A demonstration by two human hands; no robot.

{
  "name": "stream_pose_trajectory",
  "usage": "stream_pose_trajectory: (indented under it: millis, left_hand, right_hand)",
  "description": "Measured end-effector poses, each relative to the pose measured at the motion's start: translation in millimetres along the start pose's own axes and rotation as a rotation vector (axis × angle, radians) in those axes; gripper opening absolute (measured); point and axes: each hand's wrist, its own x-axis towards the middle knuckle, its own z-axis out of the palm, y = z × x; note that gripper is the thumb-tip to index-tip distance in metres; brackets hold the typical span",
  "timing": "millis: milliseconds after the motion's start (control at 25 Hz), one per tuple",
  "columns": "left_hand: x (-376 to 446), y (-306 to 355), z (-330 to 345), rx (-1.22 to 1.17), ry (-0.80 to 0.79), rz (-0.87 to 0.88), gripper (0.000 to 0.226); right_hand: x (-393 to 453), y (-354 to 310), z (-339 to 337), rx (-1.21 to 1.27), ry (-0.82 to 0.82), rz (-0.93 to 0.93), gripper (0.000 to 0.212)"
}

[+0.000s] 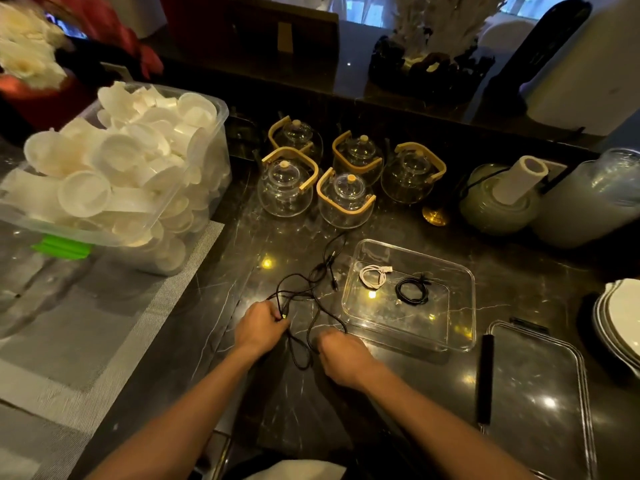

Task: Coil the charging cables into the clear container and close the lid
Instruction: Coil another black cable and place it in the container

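Note:
A long black cable (313,289) lies in loose tangled loops on the dark marble counter, left of the clear container (460,306). My left hand (261,327) pinches the cable near a plug with a small green tip. My right hand (341,353) has its fingers curled round another stretch of the same cable. Inside the container lie a coiled white cable (374,273) and a coiled black cable (412,291). The clear lid (540,386) with a black clip rests flat to the right of my right arm.
Several glass teapots (346,199) with wooden handles stand behind the cable. A large plastic bin (194,188) heaped with white cups sits at the left on a grey mat. Jars (498,199) and a stack of white plates (620,320) line the right side.

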Motion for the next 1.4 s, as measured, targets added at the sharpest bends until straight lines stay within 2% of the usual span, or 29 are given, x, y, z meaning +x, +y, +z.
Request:
stream_pose_trajectory:
  millis: [80, 160, 320, 480, 640, 760, 840, 880, 920, 960, 1080, 1160, 1320, 1400]
  left_hand:
    - [1, 2, -3, -0.099, 0.013, -0.02, 0.01]
    - [4, 2, -10, -0.245, 0.064, -0.028, 0.008]
    - [14, -3, -25, -0.402, 0.09, -0.003, 0.005]
    - [20, -3, -22, -0.432, 0.071, -0.042, 0.01]
    - [22, 3, -20, -0.406, 0.076, -0.099, 0.01]
    - [13, 14, -30, -0.249, -0.006, -0.067, 0.011]
    - [3, 24, -38, -0.142, 0.038, 0.044, 0.017]
    - [-2, 32, -42, -0.177, 0.091, 0.128, 0.02]
    - [-10, 47, -48, -0.31, 0.105, 0.205, 0.018]
    - [-18, 65, -53, -0.493, 0.035, 0.25, 0.019]
    - [-49, 116, -66, -0.99, -0.404, 0.224, 0.042]
    - [-59, 131, -68, -1.115, -0.49, 0.246, 0.043]
    - [-54, 131, -57, -1.071, -0.345, 0.235, 0.037]
    - [-51, 126, -53, -0.751, -0.248, 0.287, 0.034]
  right_hand:
    - [-3, 2, -3, -0.029, -0.027, -0.03, 0.023]
    - [-14, 3, -11, 0.06, -0.011, -0.055, 0.02]
    - [-35, 3, -52, 0.628, 0.213, -0.032, 0.006]
    - [-56, 10, -117, 1.151, 0.511, -0.105, 0.012]
    - [-80, 15, -169, 1.473, 0.62, -0.24, 0.017]
    - [-89, 24, -193, 1.544, 0.657, -0.281, 0.02]
    - [-89, 28, -198, 1.528, 0.639, -0.267, 0.02]
    - [-88, 30, -197, 1.522, 0.628, -0.25, 0.02]
    - [-86, 30, -195, 1.526, 0.615, -0.234, 0.02]
    - [-84, 31, -192, 1.541, 0.603, -0.215, 0.02]
    - [-79, 34, -184, 1.595, 0.586, -0.138, 0.021]
    - [-80, 39, -181, 1.6, 0.591, -0.087, 0.022]
    - [-91, 59, -177, 1.602, 0.683, 0.028, 0.022]
    - [-99, 71, -177, 1.597, 0.76, 0.056, 0.026]
